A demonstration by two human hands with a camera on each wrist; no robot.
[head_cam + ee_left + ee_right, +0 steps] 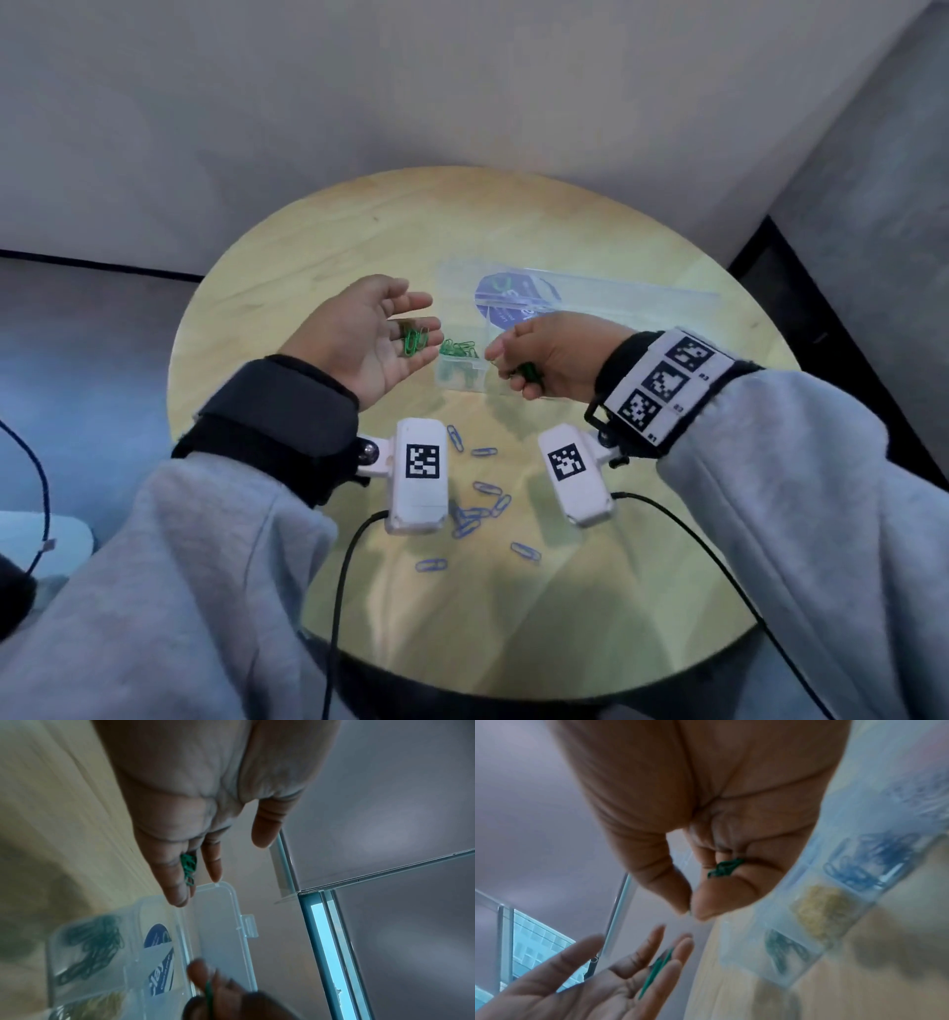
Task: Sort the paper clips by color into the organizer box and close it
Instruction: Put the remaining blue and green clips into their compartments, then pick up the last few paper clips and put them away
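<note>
My left hand [418, 308] is open, palm up, left of the organizer box, with a few green paper clips [413, 339] lying loose on its fingers [189, 868]. My right hand [495, 354] hovers over the clear organizer box [462, 377]. Its curled fingers hold a bunch of green clips [725, 869], and its thumb and forefinger pinch together [690, 908]. The box lid [616, 298] lies open behind. One compartment holds green clips [458, 349], others yellow clips [818, 906] and blue clips [867, 862]. Several blue clips [477, 509] lie scattered on the table near me.
The round wooden table [318, 246] stands against a grey wall. White camera units [418, 473] hang under both wrists, and their black cables [339, 591] trail off the front edge. A blue round label [156, 935] shows through the box.
</note>
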